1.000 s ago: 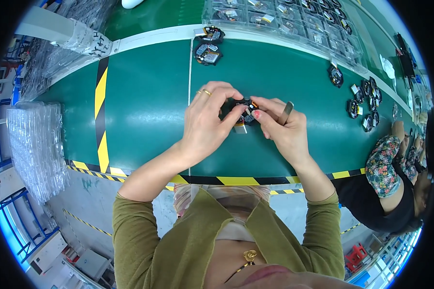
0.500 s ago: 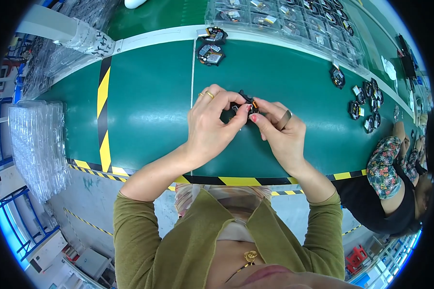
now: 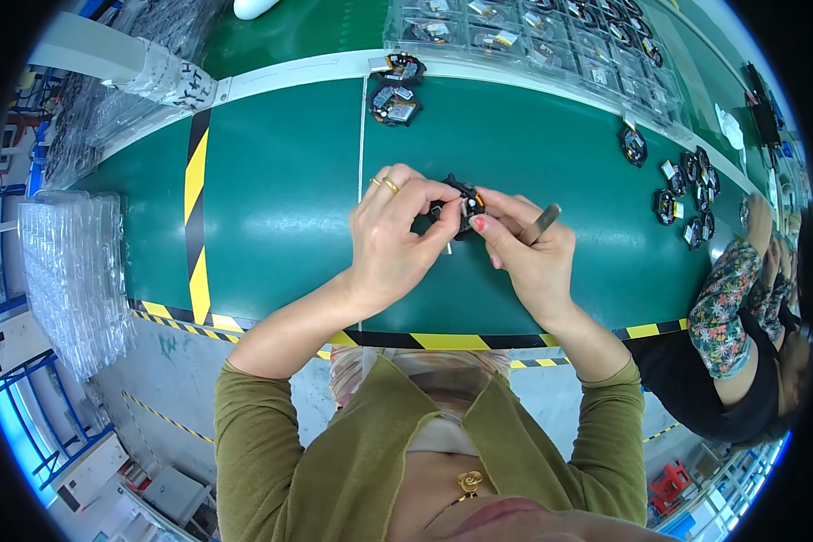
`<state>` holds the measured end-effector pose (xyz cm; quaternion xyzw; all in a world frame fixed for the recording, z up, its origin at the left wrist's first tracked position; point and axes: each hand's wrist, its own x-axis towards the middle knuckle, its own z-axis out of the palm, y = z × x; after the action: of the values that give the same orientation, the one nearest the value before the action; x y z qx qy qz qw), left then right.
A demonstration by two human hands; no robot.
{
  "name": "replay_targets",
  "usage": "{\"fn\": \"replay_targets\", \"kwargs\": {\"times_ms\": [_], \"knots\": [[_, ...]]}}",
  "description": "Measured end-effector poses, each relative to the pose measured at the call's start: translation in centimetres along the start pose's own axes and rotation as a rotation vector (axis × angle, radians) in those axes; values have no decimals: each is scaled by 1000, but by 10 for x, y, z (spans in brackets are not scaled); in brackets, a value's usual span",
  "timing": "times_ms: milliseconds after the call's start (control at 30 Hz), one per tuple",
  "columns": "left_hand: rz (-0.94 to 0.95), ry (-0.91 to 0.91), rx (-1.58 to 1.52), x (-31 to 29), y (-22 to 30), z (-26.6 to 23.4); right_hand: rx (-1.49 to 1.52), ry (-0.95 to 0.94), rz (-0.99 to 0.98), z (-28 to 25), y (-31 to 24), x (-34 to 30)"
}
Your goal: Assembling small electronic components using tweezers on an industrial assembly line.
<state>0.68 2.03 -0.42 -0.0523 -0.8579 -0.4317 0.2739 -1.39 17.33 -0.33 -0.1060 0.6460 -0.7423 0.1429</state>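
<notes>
Over the green bench, both my hands meet at a small round black electronic housing [image 3: 467, 206] with circuit parts and an orange bit at its edge. My left hand [image 3: 390, 226] pinches its left side between thumb and forefinger. My right hand [image 3: 526, 248] grips the right side, thumb at the near edge. A flat grey metal tool [image 3: 544, 223], its kind unclear, sticks out of the right hand behind the fingers. My fingers hide part of the housing. Farther off, two similar housings [image 3: 395, 104] lie by the white strip.
Several more housings [image 3: 668, 206] lie on the bench [image 3: 280, 181] at the right, near a co-worker's arm [image 3: 727, 280]. Clear compartment trays [image 3: 551, 54] holding housings stand at the back. Stacked clear trays [image 3: 70, 271] rise at the left. Striped tape [image 3: 452, 341] marks the near edge.
The housing is tilted a little differently between my fingers. The metal tool has swung and points farther out to the right. The co-worker's arm has shifted.
</notes>
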Motion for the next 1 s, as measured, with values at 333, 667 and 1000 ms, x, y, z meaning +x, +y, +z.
{"fn": "replay_targets", "kwargs": {"times_ms": [333, 667, 1000], "knots": [[-51, -9, -83, -4, -4, 1, 40, -7, -45, -1, 0, 0], [112, 92, -36, 2, -1, -5, -15, -76, 5, -7, -10, -1], [-876, -320, -867, 13, -7, -5, -712, -15, -602, -13, -12, 10]]}}
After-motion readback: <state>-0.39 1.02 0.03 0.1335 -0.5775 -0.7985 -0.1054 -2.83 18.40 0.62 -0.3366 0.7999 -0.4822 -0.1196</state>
